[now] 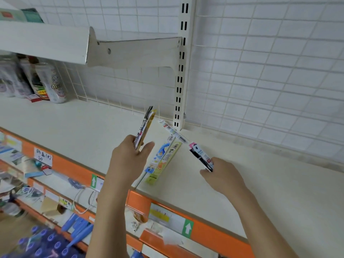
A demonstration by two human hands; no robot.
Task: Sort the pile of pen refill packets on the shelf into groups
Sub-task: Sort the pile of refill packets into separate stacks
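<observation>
- My left hand (pixel 130 155) hangs above the front part of the shelf (pixel 74 127), left of the upright post (pixel 179 81). Thumb and curled fingers pinch the lower end of a small bundle of packets (pixel 145 127), which stands up and leans toward the post.
- That bundle looks thin and light, black-and-white print in front and a yellow edge behind. I judge the sleeves slick, so they could fan or slide out; a firm pinch near the end seems right.
- Between my hands, nearer the post's foot, the loose packets (pixel 162 159) lie flat on the shelf: one pale blue with a cartoon figure, one yellow-green touching it alongside, and a slim white one (pixel 173 131) slanting toward the post.
- These are long, narrow and probably bendy; taking them by one short end or mid-length should work, lifting an edge first.
- My right hand (pixel 223 175), right of the post and lower, grips one end of a black, white and pink packet (pixel 201 155), whose far end points toward the pile.
</observation>
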